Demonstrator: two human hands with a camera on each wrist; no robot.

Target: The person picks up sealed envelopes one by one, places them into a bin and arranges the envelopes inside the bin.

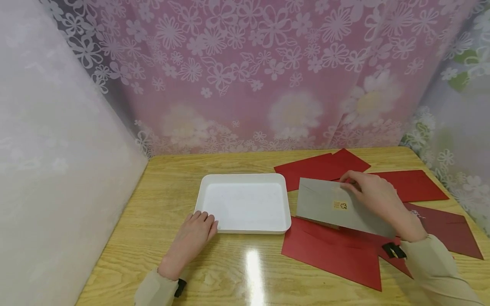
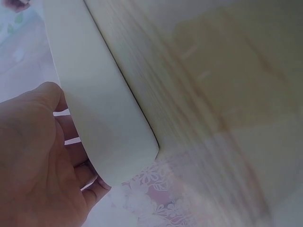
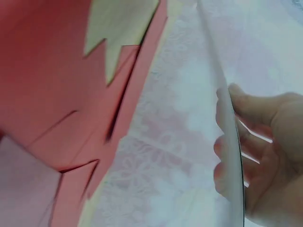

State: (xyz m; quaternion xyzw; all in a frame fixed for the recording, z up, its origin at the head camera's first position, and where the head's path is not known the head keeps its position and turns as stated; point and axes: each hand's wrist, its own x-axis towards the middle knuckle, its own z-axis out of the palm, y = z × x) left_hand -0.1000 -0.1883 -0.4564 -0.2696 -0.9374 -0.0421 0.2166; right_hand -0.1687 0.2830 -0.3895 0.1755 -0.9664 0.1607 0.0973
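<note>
My left hand (image 1: 197,229) grips the front-left corner of a shallow white tray (image 1: 246,179) on the table. In the left wrist view the thumb lies against the tray's outer wall (image 2: 104,99) and the other fingers hook over the rim. My right hand (image 1: 373,197) pinches a grey envelope (image 1: 319,197) by its far edge, thumb on the near face. The envelope carries a small gold emblem and is tilted up above the red envelopes. Edge-on in the right wrist view, the envelope (image 3: 233,161) runs between thumb and fingers.
Several red envelopes lie spread over the right side of the wooden table (image 1: 168,170): one in front (image 1: 333,255), one at the back (image 1: 306,170), one at right (image 1: 417,185). A darker maroon envelope (image 1: 448,229) lies farthest right. Flowered curtains (image 1: 245,85) hang behind and beside.
</note>
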